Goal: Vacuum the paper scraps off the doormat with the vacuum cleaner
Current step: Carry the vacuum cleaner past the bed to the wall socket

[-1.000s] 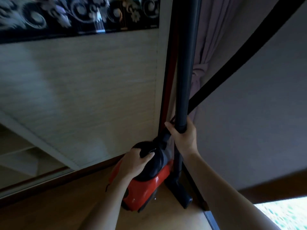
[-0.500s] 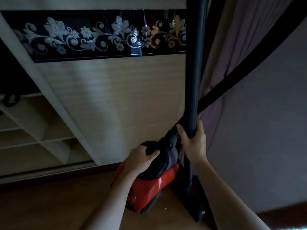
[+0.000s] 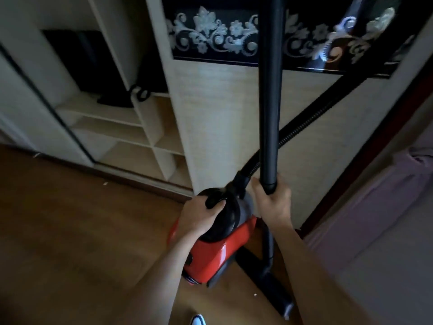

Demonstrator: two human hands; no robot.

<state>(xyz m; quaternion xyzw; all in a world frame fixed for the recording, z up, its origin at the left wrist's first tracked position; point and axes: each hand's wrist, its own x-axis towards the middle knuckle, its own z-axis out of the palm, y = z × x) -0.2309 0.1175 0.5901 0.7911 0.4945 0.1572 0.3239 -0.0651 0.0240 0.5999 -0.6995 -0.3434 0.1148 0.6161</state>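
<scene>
Both hands busy: left hand grips red vacuum cleaner handle, lower centre, right hand clamps upright wand, probably to carry it. Doormat, scraps unseen.

Scene is showing dim, with soft light coming from the right and glare glinting on the floral door panel. Motion blur is softening most edges. Wide-angle distortion is bending the wardrobe frame at the borders.

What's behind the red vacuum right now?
Behind the vacuum: a pale wardrobe door with a dark floral band, open shelves to its left. The door's foot is hidden by the vacuum and both hands.
</scene>
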